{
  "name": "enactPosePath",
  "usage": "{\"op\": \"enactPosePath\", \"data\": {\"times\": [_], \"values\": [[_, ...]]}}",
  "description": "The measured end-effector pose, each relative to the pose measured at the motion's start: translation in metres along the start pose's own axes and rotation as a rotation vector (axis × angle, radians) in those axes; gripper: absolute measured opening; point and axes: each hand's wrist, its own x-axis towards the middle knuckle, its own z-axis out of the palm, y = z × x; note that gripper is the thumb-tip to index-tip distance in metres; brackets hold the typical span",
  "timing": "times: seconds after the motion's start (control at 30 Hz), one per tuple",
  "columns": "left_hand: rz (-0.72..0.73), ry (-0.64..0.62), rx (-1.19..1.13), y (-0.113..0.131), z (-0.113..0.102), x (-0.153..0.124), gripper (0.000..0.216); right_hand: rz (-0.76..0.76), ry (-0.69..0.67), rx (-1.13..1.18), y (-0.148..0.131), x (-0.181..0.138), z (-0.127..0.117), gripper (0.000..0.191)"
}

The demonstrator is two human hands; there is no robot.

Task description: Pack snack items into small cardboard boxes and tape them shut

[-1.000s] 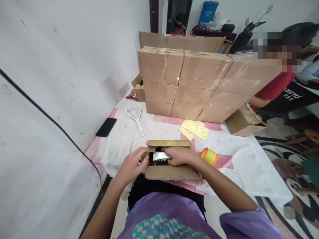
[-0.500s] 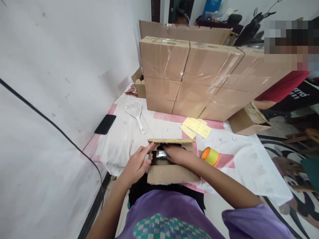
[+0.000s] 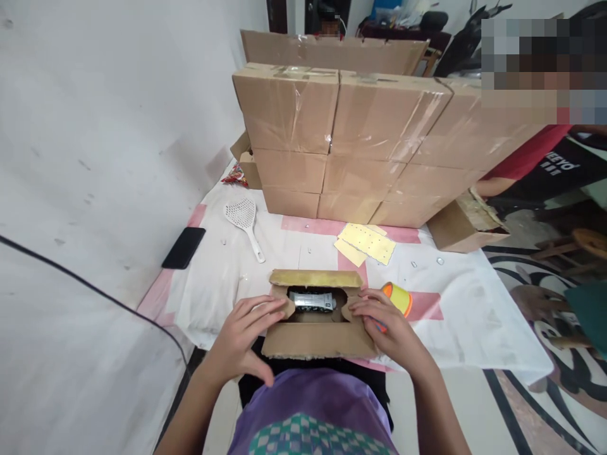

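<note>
A small open cardboard box (image 3: 318,341) sits at the table's near edge, in front of my body. Inside it lies a silver tube (image 3: 313,301) with a dark patterned thing beneath it. My left hand (image 3: 246,332) is open, its fingertips resting on the box's left flap and its thumb spread away. With bent fingers, my right hand (image 3: 386,325) grips the right flap. A small orange and blue bit (image 3: 379,325) shows between its fingers; what it is I cannot tell. Just beyond that hand lies a yellow and orange roll (image 3: 401,299).
A white slotted skimmer (image 3: 244,218), a black phone (image 3: 184,248) and yellow dotted sheets (image 3: 367,242) lie on the table. Behind them stands a wall of taped cardboard boxes (image 3: 365,139). Another person's red sleeve (image 3: 531,151) is at the right, beside an open box (image 3: 467,224).
My right hand has come out of the box and moved to its right flap. My left hand has shifted down and left on the left flap. The silver tube now shows fully.
</note>
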Motion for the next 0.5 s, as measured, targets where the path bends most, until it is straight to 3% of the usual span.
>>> {"op": "enactPosePath", "data": {"times": [0.1, 0.17, 0.23, 0.3, 0.4, 0.47, 0.5], "values": [[-0.035, 0.008, 0.132, 0.009, 0.003, 0.017, 0.059, -0.006, 0.094, 0.043, 0.006, -0.008, 0.005, 0.025], [-0.16, 0.096, 0.238, 0.011, 0.009, 0.031, 0.053, -0.012, 0.17, 0.095, 0.009, -0.012, 0.006, 0.027], [-0.285, 0.099, 0.35, 0.01, 0.017, 0.044, 0.05, 0.025, 0.203, 0.095, 0.012, -0.013, 0.009, 0.044], [-0.299, -0.013, 0.406, 0.009, 0.023, 0.053, 0.04, 0.132, 0.223, 0.046, 0.017, -0.012, 0.017, 0.058], [-0.233, -0.17, 0.413, 0.012, 0.027, 0.056, 0.034, 0.25, 0.216, -0.006, 0.021, -0.007, 0.029, 0.061], [-0.212, -0.231, 0.437, 0.018, 0.029, 0.054, 0.045, 0.228, 0.263, -0.026, 0.023, -0.007, 0.033, 0.055], [-0.211, -0.25, 0.455, 0.021, 0.031, 0.053, 0.053, 0.213, 0.349, -0.052, 0.024, -0.009, 0.032, 0.049]]}}
